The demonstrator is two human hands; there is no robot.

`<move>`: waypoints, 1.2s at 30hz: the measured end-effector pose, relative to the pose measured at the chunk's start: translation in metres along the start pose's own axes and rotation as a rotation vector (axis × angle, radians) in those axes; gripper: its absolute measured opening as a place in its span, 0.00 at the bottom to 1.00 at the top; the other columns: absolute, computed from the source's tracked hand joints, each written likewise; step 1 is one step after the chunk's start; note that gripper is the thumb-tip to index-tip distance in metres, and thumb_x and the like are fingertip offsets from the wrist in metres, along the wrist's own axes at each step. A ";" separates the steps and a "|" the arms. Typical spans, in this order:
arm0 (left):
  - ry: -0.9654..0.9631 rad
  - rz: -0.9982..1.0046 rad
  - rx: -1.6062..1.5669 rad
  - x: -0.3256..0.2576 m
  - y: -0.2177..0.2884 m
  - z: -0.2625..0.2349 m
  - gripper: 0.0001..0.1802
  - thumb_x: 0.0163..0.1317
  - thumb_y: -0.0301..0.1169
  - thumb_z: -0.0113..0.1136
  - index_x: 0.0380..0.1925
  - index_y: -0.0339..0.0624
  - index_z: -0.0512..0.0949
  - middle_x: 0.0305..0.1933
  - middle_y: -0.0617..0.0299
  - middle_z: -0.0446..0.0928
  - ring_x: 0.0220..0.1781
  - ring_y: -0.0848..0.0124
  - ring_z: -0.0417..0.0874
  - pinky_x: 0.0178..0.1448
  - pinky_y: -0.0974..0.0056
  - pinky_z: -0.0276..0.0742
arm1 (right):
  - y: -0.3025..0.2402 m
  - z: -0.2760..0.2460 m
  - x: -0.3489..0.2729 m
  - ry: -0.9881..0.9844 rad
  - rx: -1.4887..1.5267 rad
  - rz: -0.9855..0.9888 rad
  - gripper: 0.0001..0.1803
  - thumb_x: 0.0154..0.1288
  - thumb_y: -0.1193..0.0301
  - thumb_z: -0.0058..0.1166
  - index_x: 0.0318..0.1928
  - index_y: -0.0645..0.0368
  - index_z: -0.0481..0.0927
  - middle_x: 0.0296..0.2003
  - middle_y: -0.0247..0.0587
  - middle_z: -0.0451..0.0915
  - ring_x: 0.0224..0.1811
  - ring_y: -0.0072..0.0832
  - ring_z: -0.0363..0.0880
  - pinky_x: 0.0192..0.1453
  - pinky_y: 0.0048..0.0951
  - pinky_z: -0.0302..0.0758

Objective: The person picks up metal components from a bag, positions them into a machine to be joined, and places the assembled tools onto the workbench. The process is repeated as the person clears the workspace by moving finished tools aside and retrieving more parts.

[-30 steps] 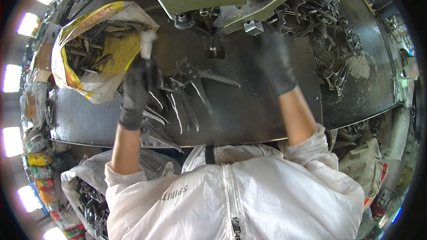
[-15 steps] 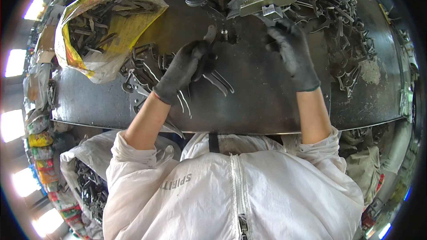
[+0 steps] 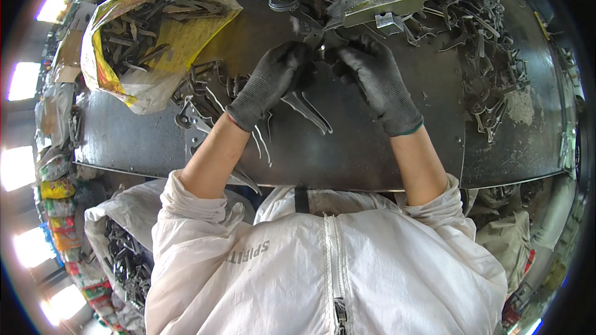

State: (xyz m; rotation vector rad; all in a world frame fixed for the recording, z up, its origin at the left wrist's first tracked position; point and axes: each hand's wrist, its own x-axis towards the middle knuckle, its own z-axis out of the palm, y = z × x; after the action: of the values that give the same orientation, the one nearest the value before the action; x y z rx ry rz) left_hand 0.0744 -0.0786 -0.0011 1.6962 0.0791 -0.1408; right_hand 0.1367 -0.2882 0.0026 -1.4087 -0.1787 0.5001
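My left hand [image 3: 278,77], in a dark work glove, is closed on a flat grey metal part [image 3: 315,39] whose rounded end sticks out past the fingertips. Close beside it, my gloved right hand [image 3: 375,84] has its fingers bent together at a dark sliver of metal; its shape is mostly hidden. Both hands meet just below the steel post and head of a green machine [image 3: 366,9]. Under my left wrist lie loose curved metal handles [image 3: 313,115], like plier halves, on the dark steel bench [image 3: 366,155].
At the left stands an open yellow and white sack [image 3: 180,56] with metal parts inside. A heap of metal parts [image 3: 481,43] covers the bench's right side. The machine's arm overhangs the far edge. Below the bench at left, another white bag [image 3: 102,217] holds dark parts.
My right hand has moved left from the machine's bright block, to beside my left hand. My left hand has shifted slightly right and up with its metal part, toward the machine's post.
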 end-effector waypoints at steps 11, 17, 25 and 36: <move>-0.042 0.112 0.325 0.019 0.002 -0.017 0.23 0.81 0.41 0.49 0.63 0.34 0.77 0.47 0.56 0.85 0.48 0.71 0.83 0.58 0.64 0.78 | -0.006 0.018 0.001 0.029 -0.045 -0.012 0.21 0.71 0.76 0.60 0.62 0.67 0.78 0.41 0.41 0.88 0.32 0.20 0.83 0.34 0.25 0.78; -0.113 -0.065 0.234 0.021 -0.007 -0.021 0.21 0.81 0.37 0.47 0.61 0.35 0.78 0.49 0.55 0.85 0.48 0.71 0.84 0.57 0.65 0.79 | 0.004 0.018 0.002 0.023 -0.131 0.014 0.23 0.71 0.75 0.59 0.64 0.67 0.75 0.38 0.42 0.87 0.28 0.21 0.81 0.30 0.25 0.76; -0.163 0.257 0.605 0.030 -0.046 -0.026 0.18 0.78 0.36 0.51 0.57 0.35 0.81 0.49 0.54 0.85 0.46 0.71 0.85 0.55 0.64 0.81 | 0.027 0.014 0.008 0.043 -0.115 0.121 0.23 0.71 0.76 0.56 0.65 0.67 0.73 0.39 0.45 0.86 0.28 0.23 0.81 0.29 0.27 0.76; 0.588 0.160 1.260 0.043 -0.042 -0.226 0.15 0.65 0.37 0.56 0.47 0.41 0.80 0.49 0.39 0.83 0.56 0.42 0.84 0.59 0.43 0.79 | 0.022 0.010 0.001 0.059 -0.089 0.069 0.22 0.74 0.75 0.53 0.65 0.66 0.73 0.39 0.43 0.85 0.27 0.21 0.79 0.30 0.25 0.77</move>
State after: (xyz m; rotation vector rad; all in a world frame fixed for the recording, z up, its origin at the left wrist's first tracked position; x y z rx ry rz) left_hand 0.1218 0.1495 -0.0199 2.9412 0.3432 0.5540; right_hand 0.1286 -0.2766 -0.0174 -1.5188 -0.1059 0.5125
